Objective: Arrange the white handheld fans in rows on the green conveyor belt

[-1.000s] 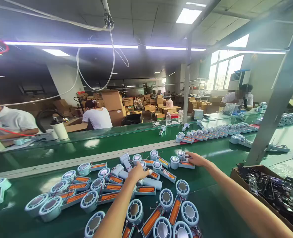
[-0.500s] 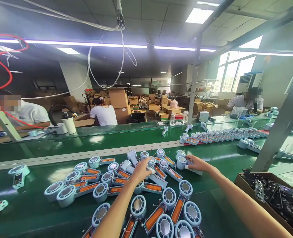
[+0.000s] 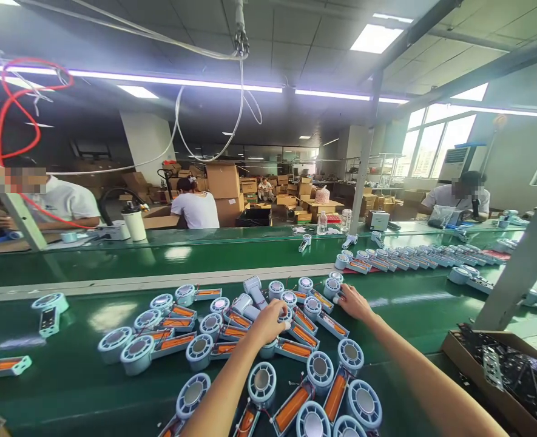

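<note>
Left hand point(image 3: 268, 321) fingers curled onto fan units point(image 3: 290, 349), right hand point(image 3: 352, 301) flat beside; light rigid plastic, grip handle, avoid wires

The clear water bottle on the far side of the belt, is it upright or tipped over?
Upright. The water bottle stands with its cap at the top on the far green counter, beside a clear jar.

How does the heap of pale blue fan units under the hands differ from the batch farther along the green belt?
The pale blue fan units under the hands lie jumbled and overlapping at mixed angles; the far fan units lie side by side in a neat row. The left hand and right hand touch the heap only. Both rest on the green belt.
</note>
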The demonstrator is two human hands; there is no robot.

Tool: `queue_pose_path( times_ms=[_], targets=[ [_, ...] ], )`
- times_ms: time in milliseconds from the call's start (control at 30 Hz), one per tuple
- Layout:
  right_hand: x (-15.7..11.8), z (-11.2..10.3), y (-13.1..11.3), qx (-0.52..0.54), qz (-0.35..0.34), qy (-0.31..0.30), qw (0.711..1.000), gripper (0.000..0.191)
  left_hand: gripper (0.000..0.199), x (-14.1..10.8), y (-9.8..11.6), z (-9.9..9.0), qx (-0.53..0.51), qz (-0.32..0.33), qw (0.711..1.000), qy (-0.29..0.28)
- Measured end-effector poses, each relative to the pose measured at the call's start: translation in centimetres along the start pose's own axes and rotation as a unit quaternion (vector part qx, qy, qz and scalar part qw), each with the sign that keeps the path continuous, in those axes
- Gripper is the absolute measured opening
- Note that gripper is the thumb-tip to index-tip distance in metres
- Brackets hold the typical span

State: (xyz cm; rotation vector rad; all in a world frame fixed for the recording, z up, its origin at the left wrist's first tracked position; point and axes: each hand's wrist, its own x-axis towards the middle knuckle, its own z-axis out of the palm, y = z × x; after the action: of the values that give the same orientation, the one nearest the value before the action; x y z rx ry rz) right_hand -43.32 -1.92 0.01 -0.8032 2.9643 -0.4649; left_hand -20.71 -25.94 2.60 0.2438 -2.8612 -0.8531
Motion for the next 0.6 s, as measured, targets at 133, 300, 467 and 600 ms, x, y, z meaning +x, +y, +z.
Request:
queue_pose_path(
  times_ms=[133,300,467,600],
  targets=[
    [2.5,0.4,-1.7,0.050,-0.041,-0.034,0.997,0.056,0.023,-0.2,1.3,-1.2,0.053,-0.016,0.997,-0.051],
    [1.3,-0.8,-0.6,0.066,-0.098,-0.037,0.992,0.071,0.035,-1.6,3.1,-2.5,0.088,-0.018,0.992,-0.094],
    [-1.4,-1.6,-0.7,-0.013,-0.108,-0.116,0.987,0.090,0.040,-2.5,3.9,-2.5,0.103,0.011,0.989,-0.106],
    [-2.4,-2.0,-1.3,-0.097,-0.090,-0.162,0.978,0.121,0.040,-2.8,5.0,-3.0,0.100,0.027,0.988,-0.116]
  ],
)
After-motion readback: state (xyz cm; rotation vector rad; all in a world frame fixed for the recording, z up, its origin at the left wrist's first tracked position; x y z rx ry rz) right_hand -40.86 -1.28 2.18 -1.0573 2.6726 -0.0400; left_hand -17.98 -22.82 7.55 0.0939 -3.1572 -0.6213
